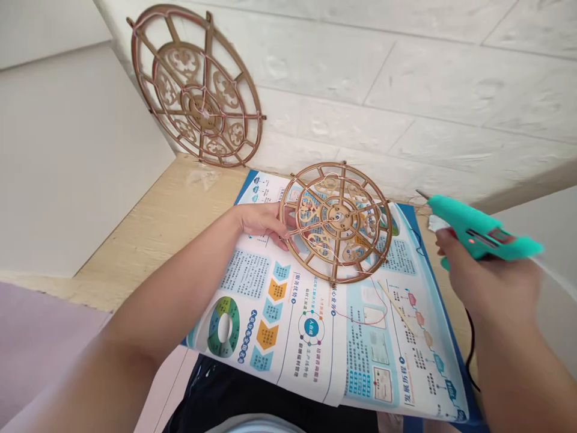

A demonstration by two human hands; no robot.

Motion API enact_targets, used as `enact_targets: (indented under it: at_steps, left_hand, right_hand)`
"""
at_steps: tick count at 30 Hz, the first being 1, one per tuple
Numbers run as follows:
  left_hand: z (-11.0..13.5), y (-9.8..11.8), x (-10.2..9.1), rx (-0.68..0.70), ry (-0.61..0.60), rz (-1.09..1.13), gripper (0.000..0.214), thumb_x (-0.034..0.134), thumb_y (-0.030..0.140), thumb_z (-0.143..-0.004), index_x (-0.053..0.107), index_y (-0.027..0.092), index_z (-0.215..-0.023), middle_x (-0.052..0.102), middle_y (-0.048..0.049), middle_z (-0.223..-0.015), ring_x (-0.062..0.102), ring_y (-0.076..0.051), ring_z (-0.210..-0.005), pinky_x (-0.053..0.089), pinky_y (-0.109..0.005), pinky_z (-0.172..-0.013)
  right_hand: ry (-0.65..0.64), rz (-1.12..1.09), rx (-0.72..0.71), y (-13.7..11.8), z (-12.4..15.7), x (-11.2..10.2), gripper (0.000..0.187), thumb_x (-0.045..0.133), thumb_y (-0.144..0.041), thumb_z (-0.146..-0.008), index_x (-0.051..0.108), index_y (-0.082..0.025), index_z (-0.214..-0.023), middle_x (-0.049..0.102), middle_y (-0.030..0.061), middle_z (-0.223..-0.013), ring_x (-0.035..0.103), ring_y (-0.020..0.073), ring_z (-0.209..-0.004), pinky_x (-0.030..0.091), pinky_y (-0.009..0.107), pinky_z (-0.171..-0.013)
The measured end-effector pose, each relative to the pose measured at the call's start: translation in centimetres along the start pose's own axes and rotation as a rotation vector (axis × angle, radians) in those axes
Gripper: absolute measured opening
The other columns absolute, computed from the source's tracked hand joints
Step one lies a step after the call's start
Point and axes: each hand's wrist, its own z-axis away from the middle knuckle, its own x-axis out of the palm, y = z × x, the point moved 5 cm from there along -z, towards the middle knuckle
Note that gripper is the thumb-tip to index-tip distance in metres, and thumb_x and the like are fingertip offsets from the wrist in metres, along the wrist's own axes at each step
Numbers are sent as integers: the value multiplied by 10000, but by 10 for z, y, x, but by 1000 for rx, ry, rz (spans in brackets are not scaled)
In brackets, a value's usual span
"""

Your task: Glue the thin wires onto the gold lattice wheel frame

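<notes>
My left hand (265,224) grips the left rim of a small gold openwork wheel frame (338,207), thumb in front and fingers partly hidden behind it. The frame tilts above a printed poster sheet (311,361), and thin wire runs round its rings and spokes. A loose red wire trails from its lower edge onto the sheet. In my right hand (487,282) is a turquoise glue gun (478,225), held off to the right of the frame. Its nozzle points up and left, and a small red light glows on its side.
A larger gold wheel frame (198,87) with wire leans against the white brick-patterned wall (324,66). A thin wooden stick (396,308) lies on the sheet. Under the sheet is a light wooden surface (148,222). White panels stand at left and right. A black cord (471,349) hangs below the glue gun.
</notes>
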Motion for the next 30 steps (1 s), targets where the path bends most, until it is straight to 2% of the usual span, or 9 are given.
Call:
enact_targets:
  at_steps: [2,4,6,8,14,17,21,24,30]
  left_hand:
    - [0,0,0,-3,-7,0,442,926,247,-700,782,242,-1117,811,-82,-1184,816,-265,-932,680,-305,-734]
    - [0,-1,-1,-6,-10,2,446,928,245,-700,782,241,-1121,807,-89,-1196,815,-275,-941,681,-323,-750]
    - [0,-1,-1,-2,-8,4,474,927,231,-699,776,245,-1148,806,-88,-1200,813,-279,-950,682,-340,-768]
    - [0,-1,-1,5,-5,3,487,918,211,-710,770,251,-1173,805,-82,-1206,809,-276,-962,681,-344,-776]
    - [-2,-2,-1,20,-24,-2,446,920,236,-711,775,248,-1132,816,-72,-1171,799,-273,-997,680,-319,-749]
    - [-1,-1,-1,18,-25,-6,452,914,229,-714,773,247,-1143,804,-77,-1219,800,-273,-1001,677,-317,-757]
    - [0,0,1,11,-31,2,485,903,201,-714,764,266,-1174,803,-59,-1231,817,-265,-942,679,-307,-742]
    - [0,0,1,-2,-15,15,568,896,183,-717,728,291,-1249,813,-55,-1200,824,-271,-929,684,-305,-732]
    - [0,-2,-1,-9,0,-6,579,882,178,-744,705,245,-1291,802,-110,-1225,823,-273,-943,680,-299,-739]
  right_hand:
    - [-22,31,-61,-19,29,-4,292,665,-657,-895,702,-368,-911,713,80,-875,718,397,-859,537,534,-638]
    - [-172,76,-299,-45,57,6,203,676,-565,-904,685,-362,-896,682,61,-784,679,341,-687,488,487,-516]
    - [-291,2,-510,-65,80,20,52,671,-384,-939,677,-349,-977,719,41,-865,710,293,-726,560,463,-587]
    - [-389,-63,-673,-78,95,36,158,642,-254,-949,658,-328,-1088,753,34,-992,749,267,-845,611,424,-678]
    - [-496,-64,-784,-88,103,68,194,593,-174,-970,619,-281,-1130,739,51,-1045,752,236,-933,632,371,-698]
    - [-480,-90,-710,-84,97,64,119,622,-235,-970,650,-287,-1073,742,45,-1015,746,245,-889,624,396,-712]
    - [-185,-37,-175,-40,53,36,244,796,-511,-835,699,-291,-874,708,70,-820,700,310,-745,557,444,-595]
    - [-34,-134,18,-8,13,17,285,703,-577,-892,688,-299,-951,714,112,-937,705,348,-863,547,468,-654]
    - [-8,-37,116,37,-41,22,308,687,-545,-857,650,-241,-832,723,143,-887,721,391,-867,530,471,-609]
